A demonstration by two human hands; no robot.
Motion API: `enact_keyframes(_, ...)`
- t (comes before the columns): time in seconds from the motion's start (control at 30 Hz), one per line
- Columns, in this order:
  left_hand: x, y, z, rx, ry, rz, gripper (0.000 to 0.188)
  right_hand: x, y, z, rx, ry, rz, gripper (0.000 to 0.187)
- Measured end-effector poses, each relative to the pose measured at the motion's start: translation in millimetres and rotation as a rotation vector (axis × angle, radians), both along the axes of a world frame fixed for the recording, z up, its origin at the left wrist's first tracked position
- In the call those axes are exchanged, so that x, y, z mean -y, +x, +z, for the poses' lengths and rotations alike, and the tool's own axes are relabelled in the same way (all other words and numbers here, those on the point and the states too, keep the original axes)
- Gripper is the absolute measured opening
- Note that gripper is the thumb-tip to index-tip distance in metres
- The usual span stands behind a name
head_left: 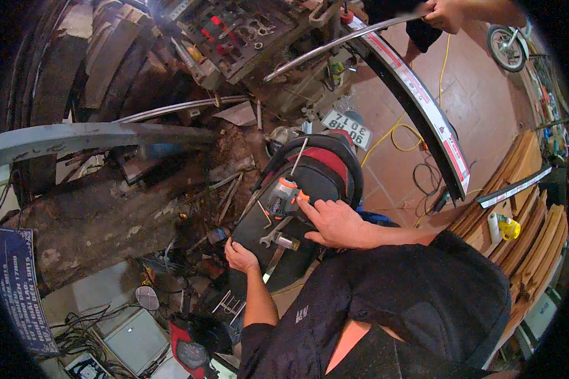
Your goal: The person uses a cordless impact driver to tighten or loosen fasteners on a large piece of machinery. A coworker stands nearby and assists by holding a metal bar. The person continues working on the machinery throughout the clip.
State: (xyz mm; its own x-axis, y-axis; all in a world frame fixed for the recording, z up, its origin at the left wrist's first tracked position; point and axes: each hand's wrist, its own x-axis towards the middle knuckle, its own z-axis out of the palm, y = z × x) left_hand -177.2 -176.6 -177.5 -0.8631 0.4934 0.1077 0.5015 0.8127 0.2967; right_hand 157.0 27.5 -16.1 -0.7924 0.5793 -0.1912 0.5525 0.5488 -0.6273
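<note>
A dark motorbike seat [319,174] with a red band lies in front of me. My right hand [335,221] reaches over it, fingers stretched out and thumb apart. Its index fingertip touches the orange end of a grey-and-orange tool [281,201], which has a long thin metal rod. Beside the seat's left edge my left hand [241,256] rests with its fingers partly hidden, holding nothing visible. Between my hands are a spanner [273,235], a hammer [287,242] and a small bent hex key [265,215].
Another person's hand [444,14] holds a curved metal bar [348,36] at the upper right. A long dark curved strip [417,101] with labels stands beyond the seat. A tool tray [234,38] is at the back, wooden pieces [534,240] at right, a yellow cable [392,136] on the floor.
</note>
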Motion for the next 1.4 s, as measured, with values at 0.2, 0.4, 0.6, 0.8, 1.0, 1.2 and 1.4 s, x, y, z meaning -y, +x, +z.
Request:
enact_keyframes(0.2,-1.3,0.6,1.8,0.028,0.003,0.014,0.039,1.1,-0.1,1.6,-0.014,-0.011,-0.024,0.09)
enact_keyframes(0.4,-4.3,4.7,7.3,0.079,-0.033,0.068,0.04,1.6,-1.2,2.8,0.013,0.002,-0.037,0.086)
enact_keyframes(0.6,-4.7,4.6,7.9,0.063,-0.042,0.059,0.04,3.7,-0.3,1.5,-0.007,0.031,-0.053,0.086)
enact_keyframes(0.8,-3.8,2.8,7.8,0.085,0.013,0.031,0.04,6.0,1.0,1.2,-0.006,0.025,-0.06,0.087)
enact_keyframes(1.0,-6.6,5.9,11.4,0.062,0.004,-0.002,0.041,6.5,2.6,-4.4,-0.016,0.034,-0.062,0.088)
enact_keyframes(1.2,-9.4,5.4,14.8,0.083,-0.095,0.037,0.048,9.1,4.7,-9.6,-0.031,0.019,-0.087,0.087)
enact_keyframes(1.4,-8.9,2.9,10.8,0.11,-0.031,0.035,0.047,8.4,8.2,-8.5,-0.095,-0.033,-0.12,0.084)
